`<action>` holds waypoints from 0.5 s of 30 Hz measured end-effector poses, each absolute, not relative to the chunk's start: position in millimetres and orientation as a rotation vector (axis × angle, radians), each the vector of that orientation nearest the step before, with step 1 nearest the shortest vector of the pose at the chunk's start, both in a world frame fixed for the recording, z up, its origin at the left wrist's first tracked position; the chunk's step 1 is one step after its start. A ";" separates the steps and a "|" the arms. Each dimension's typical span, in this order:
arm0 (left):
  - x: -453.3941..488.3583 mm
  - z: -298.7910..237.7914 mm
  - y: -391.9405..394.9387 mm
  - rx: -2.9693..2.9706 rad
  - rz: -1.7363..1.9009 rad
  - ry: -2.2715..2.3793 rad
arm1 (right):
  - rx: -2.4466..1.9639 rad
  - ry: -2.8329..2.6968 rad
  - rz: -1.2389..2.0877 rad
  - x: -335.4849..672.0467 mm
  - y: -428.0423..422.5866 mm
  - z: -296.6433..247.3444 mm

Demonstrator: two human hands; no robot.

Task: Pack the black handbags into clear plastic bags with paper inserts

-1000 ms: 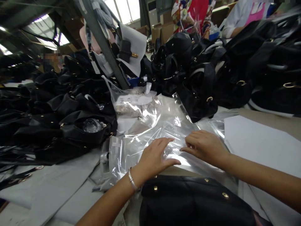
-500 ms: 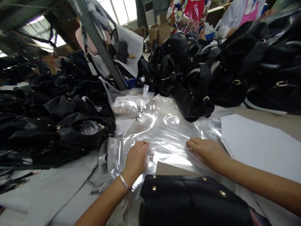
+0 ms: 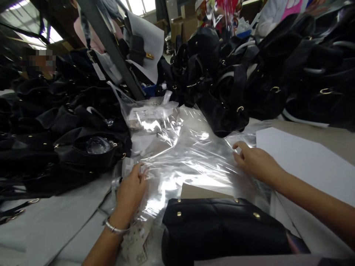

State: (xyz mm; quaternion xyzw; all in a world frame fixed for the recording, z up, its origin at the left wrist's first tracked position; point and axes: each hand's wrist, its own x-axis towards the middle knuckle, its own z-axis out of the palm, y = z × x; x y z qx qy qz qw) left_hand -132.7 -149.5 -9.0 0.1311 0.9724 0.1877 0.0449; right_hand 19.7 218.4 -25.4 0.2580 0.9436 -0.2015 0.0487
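Observation:
A large clear plastic bag [image 3: 194, 162] is spread out shiny and creased in front of me. My left hand [image 3: 131, 194], with a silver bracelet at the wrist, has its fingers closed at the bag's left edge. On the opposite edge, the curled fingers and thumb of my right hand [image 3: 259, 162] pinch the film. Close to my body lies a black handbag [image 3: 222, 229] with gold studs along its near-side base, over the bag's lower part. A piece of brown cardboard [image 3: 202, 191] pokes out just beyond it.
Black handbags [image 3: 69, 144] are heaped on the left, and more black bags [image 3: 222, 99] stand at the back and right. White paper sheets [image 3: 302, 159] lie on the right. A packed clear pouch [image 3: 151, 114] rests by a slanted metal post [image 3: 111, 48]. Co-workers are partly visible behind.
My hands have moved apart, the left going left and the right going right and slightly up. The film now stretches between them. The camera view has shifted slightly.

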 end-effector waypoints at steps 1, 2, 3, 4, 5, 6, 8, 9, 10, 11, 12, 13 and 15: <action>-129.7 -8.7 -147.1 0.224 0.805 2.794 | 0.830 2.719 -0.883 20.6 215.7 -24.5; -125.3 -9.7 -143.4 0.050 1.048 2.572 | 0.875 2.539 -1.145 22.4 211.9 -24.2; -119.6 -11.9 -138.7 -0.106 1.272 2.333 | 0.913 2.364 -1.367 25.3 207.3 -24.5; -112.9 -15.2 -133.5 -0.225 1.454 2.111 | 0.936 2.230 -1.524 29.5 202.6 -25.4; -105.6 -19.1 -128.1 -0.290 1.586 1.942 | 0.937 2.164 -1.610 34.9 198.2 -26.8; -98.4 -23.4 -122.8 -0.293 1.672 1.836 | 0.907 2.163 -1.632 41.4 194.6 -28.7; -86.4 -31.5 -113.5 -0.134 1.716 1.792 | 0.774 2.250 -1.553 55.8 190.0 -32.8; -82.5 -34.7 -109.7 -0.003 1.677 1.834 | 0.697 2.304 -1.478 62.8 188.8 -34.6; -80.2 -37.4 -106.4 0.140 1.606 1.896 | 0.631 2.357 -1.396 69.1 188.2 -36.2; -79.4 -39.5 -103.7 0.274 1.516 1.966 | 0.583 2.412 -1.305 74.3 187.9 -37.2; -79.7 -41.1 -101.5 0.383 1.418 2.036 | 0.552 2.469 -1.206 78.2 187.6 -37.8; -80.8 -42.6 -99.8 0.462 1.331 2.098 | 0.535 2.520 -1.103 80.7 187.3 -37.7; -84.1 -45.3 -97.8 0.538 1.227 2.157 | 0.506 2.563 -0.946 82.2 186.2 -36.0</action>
